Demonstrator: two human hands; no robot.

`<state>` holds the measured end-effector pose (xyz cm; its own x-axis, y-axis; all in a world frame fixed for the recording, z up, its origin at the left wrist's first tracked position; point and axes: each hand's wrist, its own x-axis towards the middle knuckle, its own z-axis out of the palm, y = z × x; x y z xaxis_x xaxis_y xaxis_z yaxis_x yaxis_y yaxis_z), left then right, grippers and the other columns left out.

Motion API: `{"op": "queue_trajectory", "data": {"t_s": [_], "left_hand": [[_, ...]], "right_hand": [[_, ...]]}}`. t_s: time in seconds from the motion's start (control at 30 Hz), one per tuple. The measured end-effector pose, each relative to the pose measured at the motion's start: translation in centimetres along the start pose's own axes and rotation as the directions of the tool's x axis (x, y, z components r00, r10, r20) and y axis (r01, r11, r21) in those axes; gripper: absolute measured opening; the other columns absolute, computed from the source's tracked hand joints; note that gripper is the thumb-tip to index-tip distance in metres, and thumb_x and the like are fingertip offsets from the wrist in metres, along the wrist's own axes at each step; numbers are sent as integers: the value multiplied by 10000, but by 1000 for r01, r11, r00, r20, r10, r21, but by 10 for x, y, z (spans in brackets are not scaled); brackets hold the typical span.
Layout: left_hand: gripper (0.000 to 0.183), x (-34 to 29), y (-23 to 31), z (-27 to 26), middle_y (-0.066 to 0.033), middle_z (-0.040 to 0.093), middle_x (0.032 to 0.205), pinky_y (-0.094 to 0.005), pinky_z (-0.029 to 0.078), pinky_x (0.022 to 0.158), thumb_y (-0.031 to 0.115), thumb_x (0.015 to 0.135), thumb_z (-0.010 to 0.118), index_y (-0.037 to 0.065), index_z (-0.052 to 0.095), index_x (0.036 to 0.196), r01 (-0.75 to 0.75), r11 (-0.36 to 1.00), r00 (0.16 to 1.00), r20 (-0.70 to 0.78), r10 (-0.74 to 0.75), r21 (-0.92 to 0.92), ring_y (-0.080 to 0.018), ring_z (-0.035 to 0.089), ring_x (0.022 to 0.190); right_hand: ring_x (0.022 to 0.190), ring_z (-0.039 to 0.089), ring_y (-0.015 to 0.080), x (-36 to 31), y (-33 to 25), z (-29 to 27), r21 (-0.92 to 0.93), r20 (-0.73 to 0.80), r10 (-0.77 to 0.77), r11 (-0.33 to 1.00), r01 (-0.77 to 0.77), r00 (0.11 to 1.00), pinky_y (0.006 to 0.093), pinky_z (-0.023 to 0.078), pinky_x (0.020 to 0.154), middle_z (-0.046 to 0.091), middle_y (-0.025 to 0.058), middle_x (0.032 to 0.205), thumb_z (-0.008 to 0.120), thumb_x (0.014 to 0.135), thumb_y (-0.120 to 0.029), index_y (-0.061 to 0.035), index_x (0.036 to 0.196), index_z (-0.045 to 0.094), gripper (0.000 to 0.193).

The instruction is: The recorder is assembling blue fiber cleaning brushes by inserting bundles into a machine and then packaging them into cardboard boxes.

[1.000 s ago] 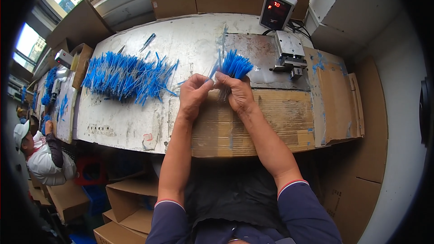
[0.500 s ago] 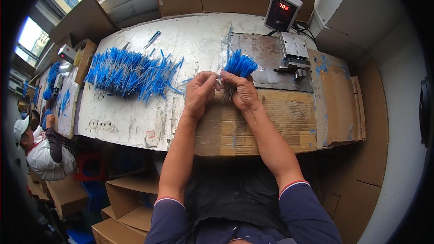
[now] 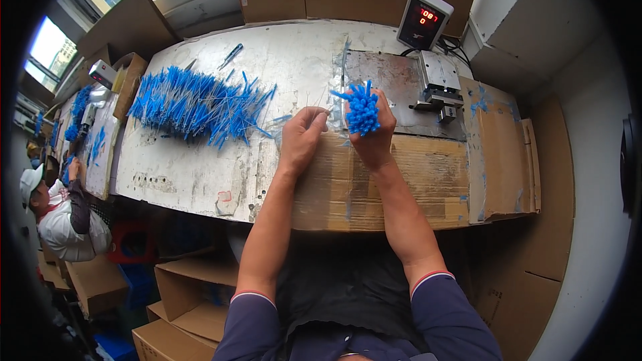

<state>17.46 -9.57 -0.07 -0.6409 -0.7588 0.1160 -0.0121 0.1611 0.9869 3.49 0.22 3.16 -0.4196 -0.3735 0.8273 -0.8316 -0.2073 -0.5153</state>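
My right hand (image 3: 376,130) is closed round a tight bundle of thin blue-ended sticks (image 3: 363,110). The blue ends face up toward me, and one juts out to the left. Just left of it is my left hand (image 3: 303,135), thumb and forefinger pressed together. Faint thin wires seem to show above those fingers, but whether they are held is unclear. Further left lies a wide pile of the same blue sticks with thin grey wire shafts (image 3: 194,107), spread on the white worktable (image 3: 180,180).
A metal fixture (image 3: 439,83) stands on a steel plate (image 3: 378,70), with a red digital counter (image 3: 425,19) behind. Flat cardboard (image 3: 408,180) covers the table's front. A blue pen-like tool (image 3: 231,56) lies behind the pile. At far left a co-worker (image 3: 63,220) sits at another table.
My right hand has turned the bundle so its blue ends point toward me, and has moved slightly right. My left hand has come apart from it. The counter display has changed.
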Motion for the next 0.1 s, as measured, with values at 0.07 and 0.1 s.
{"op": "queue_trajectory", "data": {"t_s": [0.07,0.1], "left_hand": [[222,-1,-8,-1,-48,744,939,-238,500,746,222,1015,654,61,733,1146,-97,992,995,23,95,84,-119,651,809],[220,-1,-11,-3,-78,763,962,-234,507,778,233,1009,660,101,740,1167,-192,967,981,50,187,168,-125,680,882]], "right_hand": [[985,686,350,8,-18,5,113,45,-152,983,146,987,410,573,857,732,114,1001,814,747,-77,-50,975,686,263],[974,691,345,7,-22,7,109,73,-229,969,220,971,432,566,878,731,132,1087,812,771,-104,-53,1010,694,271]]}}
